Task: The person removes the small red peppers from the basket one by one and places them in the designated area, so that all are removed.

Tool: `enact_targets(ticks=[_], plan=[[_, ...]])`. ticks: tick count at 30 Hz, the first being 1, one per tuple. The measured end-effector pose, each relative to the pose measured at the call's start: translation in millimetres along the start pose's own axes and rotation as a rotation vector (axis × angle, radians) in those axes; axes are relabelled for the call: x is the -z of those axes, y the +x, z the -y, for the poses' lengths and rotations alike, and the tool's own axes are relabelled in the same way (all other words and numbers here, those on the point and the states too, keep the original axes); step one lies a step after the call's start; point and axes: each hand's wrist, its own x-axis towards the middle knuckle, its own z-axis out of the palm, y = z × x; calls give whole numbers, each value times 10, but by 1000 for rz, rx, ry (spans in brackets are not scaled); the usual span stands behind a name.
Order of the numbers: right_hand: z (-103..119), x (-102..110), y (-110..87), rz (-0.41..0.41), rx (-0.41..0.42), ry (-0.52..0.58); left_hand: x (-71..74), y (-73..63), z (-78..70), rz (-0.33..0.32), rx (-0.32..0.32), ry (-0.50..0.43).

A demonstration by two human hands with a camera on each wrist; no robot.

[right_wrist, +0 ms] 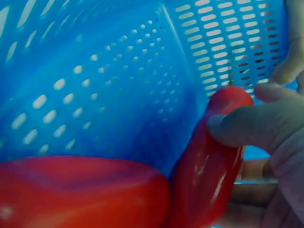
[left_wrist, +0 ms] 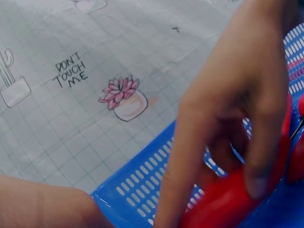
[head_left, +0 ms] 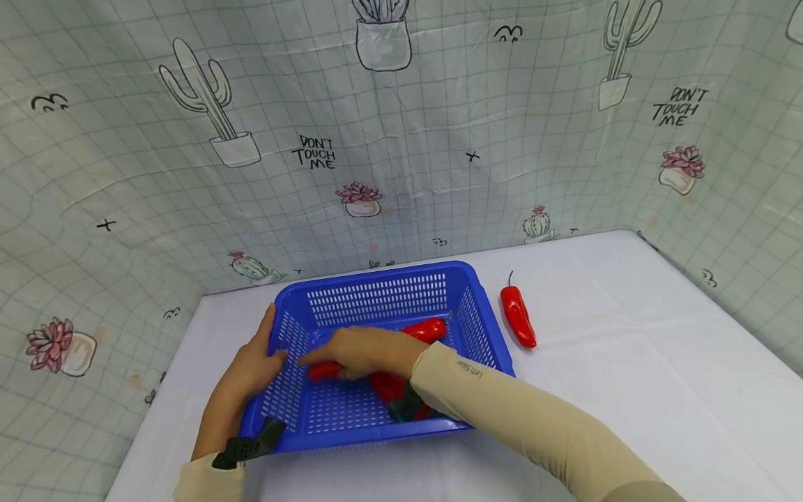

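Note:
A blue perforated plastic basket [head_left: 370,439] stands on the white table with several red peppers inside. My right hand [head_left: 362,352] reaches into its left half and pinches a red chili pepper [head_left: 323,371] between thumb and fingers. Seen from the right wrist, that glossy chili pepper [right_wrist: 204,175] is tilted, with the thumb across its upper end. Another red pepper [right_wrist: 80,190] lies beside it. At the basket's left wall, my left hand [head_left: 254,366] grips the rim, thumb on the inner side. My right forearm hides part of the basket's contents.
One red chili pepper [head_left: 517,317] with a thin stem lies on the table [head_left: 602,362] to the right of the basket. Inside the basket are another red pepper [head_left: 426,329] and a dark green piece [head_left: 404,406]. A cactus-print cloth [head_left: 414,167] hangs behind the table.

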Motion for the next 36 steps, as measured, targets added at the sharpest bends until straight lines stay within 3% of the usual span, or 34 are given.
enact_targets(ticks=[9, 19, 29, 36], plan=[[-10, 112, -62, -69, -37, 166, -22, 2, -11, 11, 19, -11], [-87, 272, -261, -70, -121, 119, 2, 14, -59, 0, 39, -29], [-235, 433, -402, -111, -172, 353, -3, 10, -8, 5, 20, -12], [-323, 517, -506, -180, -230, 444, -10, 13, -13, -2, 24, 1]])
